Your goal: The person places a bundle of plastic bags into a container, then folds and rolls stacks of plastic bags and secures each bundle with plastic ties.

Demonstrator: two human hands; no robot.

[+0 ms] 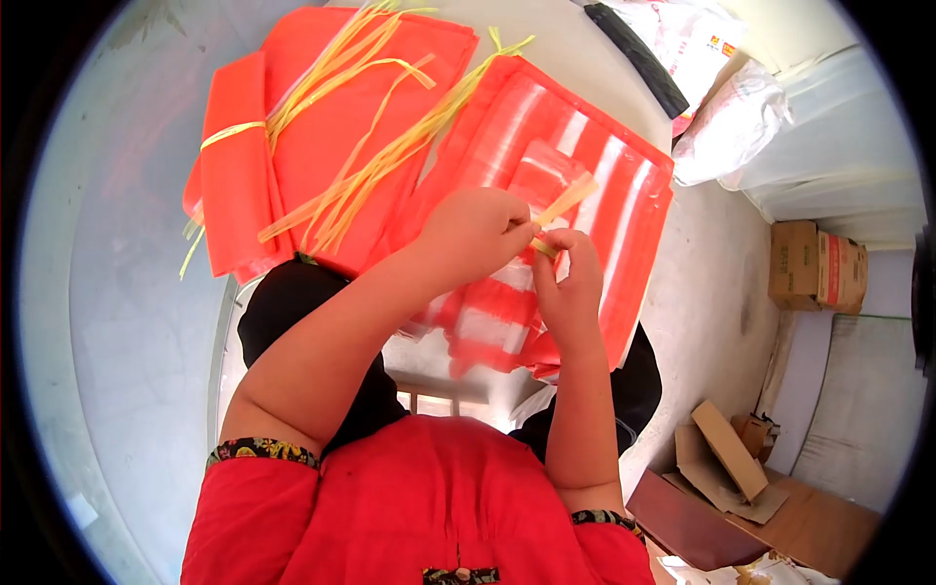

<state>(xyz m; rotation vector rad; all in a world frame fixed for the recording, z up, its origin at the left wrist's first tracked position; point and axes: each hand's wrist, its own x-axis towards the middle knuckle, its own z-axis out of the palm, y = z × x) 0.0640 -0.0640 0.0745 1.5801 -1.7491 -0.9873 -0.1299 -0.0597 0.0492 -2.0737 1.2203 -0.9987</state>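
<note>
Both my hands meet over a stack of red-and-white striped plastic bags (634,185). My left hand (478,234) has its fingers closed on a yellow strip (567,199), whose free end points up and right. Close beside it, my right hand (570,278) pinches a lower part of the same strip between thumb and finger. Several loose yellow strips (390,156) lie across the red bags (341,127) to the left. At the far left, a folded red bundle (234,175) has a yellow strip tied around it.
A long black object (639,58) lies on the table's far right, near white sacks (731,122). Cardboard boxes stand by the right wall (817,265), and an open carton (726,463) is at lower right. My knees are under the bags.
</note>
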